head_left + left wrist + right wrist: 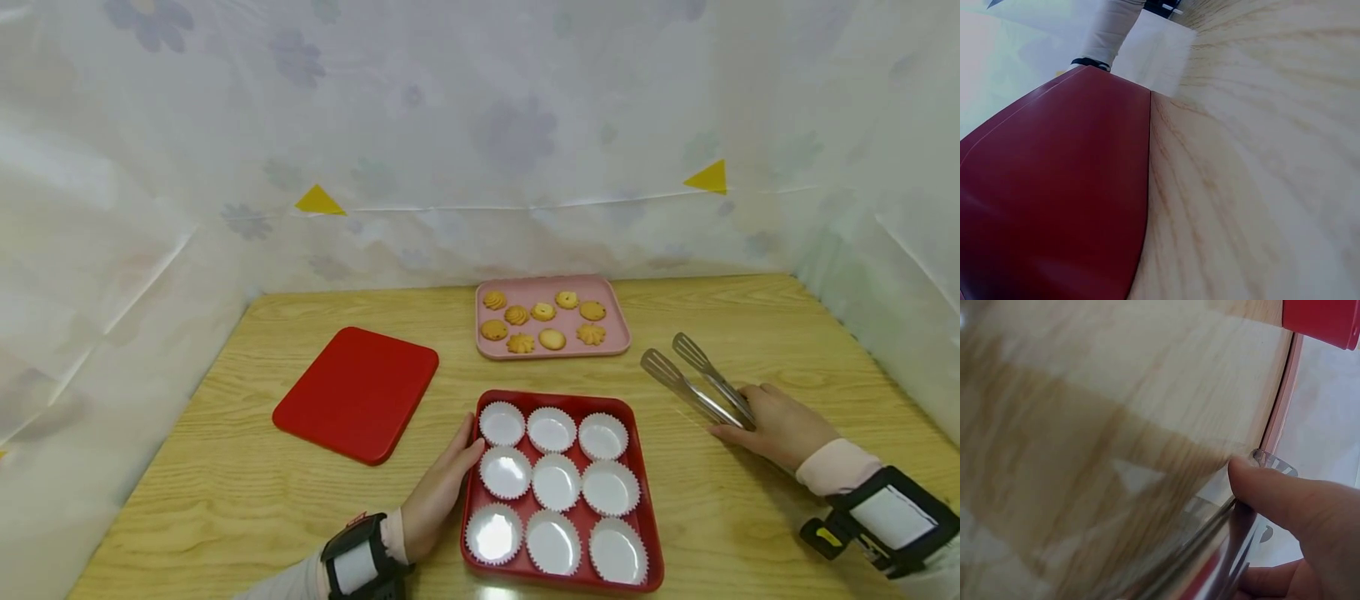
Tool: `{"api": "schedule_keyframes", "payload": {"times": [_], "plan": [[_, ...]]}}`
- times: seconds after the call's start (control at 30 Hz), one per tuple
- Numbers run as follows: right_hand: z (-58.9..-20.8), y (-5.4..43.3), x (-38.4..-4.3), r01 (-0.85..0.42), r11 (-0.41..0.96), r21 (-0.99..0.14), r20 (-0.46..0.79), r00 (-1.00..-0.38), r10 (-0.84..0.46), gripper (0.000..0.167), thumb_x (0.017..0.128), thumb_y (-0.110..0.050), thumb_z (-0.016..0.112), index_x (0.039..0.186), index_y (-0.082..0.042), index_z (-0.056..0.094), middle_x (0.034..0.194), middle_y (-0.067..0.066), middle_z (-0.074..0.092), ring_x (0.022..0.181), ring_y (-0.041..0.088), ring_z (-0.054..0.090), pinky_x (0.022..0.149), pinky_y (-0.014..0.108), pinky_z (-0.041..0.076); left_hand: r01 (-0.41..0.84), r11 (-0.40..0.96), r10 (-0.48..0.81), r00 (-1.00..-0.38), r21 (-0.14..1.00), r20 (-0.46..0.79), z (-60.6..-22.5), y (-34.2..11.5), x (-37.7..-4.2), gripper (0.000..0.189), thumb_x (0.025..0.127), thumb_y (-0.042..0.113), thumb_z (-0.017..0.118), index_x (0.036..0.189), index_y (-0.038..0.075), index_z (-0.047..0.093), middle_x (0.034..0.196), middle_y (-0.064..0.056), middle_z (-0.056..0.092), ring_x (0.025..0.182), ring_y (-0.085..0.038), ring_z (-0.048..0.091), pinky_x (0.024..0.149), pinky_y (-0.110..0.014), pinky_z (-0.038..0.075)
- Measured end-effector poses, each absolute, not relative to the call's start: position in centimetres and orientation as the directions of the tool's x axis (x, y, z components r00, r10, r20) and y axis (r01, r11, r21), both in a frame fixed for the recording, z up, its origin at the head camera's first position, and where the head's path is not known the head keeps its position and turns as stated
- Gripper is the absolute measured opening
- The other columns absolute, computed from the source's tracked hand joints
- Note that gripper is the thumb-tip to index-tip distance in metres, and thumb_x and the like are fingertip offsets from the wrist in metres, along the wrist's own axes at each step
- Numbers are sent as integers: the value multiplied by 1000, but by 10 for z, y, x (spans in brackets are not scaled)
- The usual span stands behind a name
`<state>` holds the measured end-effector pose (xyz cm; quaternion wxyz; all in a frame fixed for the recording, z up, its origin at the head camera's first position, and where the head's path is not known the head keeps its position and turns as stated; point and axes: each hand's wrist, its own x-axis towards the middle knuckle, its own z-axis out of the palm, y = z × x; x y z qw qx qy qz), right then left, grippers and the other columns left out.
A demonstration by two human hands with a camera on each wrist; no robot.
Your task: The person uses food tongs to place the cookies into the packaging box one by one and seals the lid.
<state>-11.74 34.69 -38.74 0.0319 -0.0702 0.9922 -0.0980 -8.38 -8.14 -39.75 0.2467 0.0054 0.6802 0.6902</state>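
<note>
Metal tongs (708,387) with slotted ends lie low over the right side of the table. My right hand (783,425) grips them by the arms, the thumb on the near side and the fingers on the far side; the right wrist view shows the thumb (1272,494) against the shiny metal. In front of me stands a red square box (647,533) that holds several white fluted paper cups (555,482). My left hand (435,500) rests along the box's left wall with extended fingers. In the left wrist view the red wall (1066,187) hides that hand.
A pink tray (618,337) with several cookies (552,338) sits at the back, behind the box. The red lid (360,392) lies flat to the left. Pale floral sheeting (480,125) with two yellow triangles encloses the wooden table (202,467).
</note>
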Motion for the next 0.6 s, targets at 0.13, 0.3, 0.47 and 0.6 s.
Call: {"api": "schedule_keyframes", "payload": {"times": [0.13,0.3,0.47,0.6], "plan": [[-388,346,-117,-139,970,-201,-35,-988,-149,67,84,-42,73,104,20,56,82,17,59,68,23,52,55,38,44,-324,57,352,-879,944,-323,-397,-82,-83,67,103,37,42,157,12,11,163,-11,5,149,-33,-4,116,-59,-2],[-387,348,-118,-160,958,-238,-30,-985,-172,59,87,-36,72,102,18,56,73,8,54,62,18,47,51,32,38,-332,60,350,-876,941,-331,-398,-81,-82,66,103,36,42,157,13,12,163,-11,6,149,-32,-2,117,-59,-1],[-374,349,-124,-138,952,-274,-47,-987,-157,57,92,-37,65,105,17,51,68,4,46,59,17,44,50,30,34,-332,58,347,-878,942,-331,-398,-81,-82,67,102,38,43,157,14,13,163,-10,6,149,-32,-1,117,-59,0],[-358,347,-137,-187,948,-259,2,-981,-193,50,94,-32,65,101,15,51,64,3,42,55,15,42,49,29,32,-329,60,348,-878,942,-329,-398,-81,-82,68,102,40,43,157,14,13,163,-11,7,149,-32,-1,116,-60,0]]}}
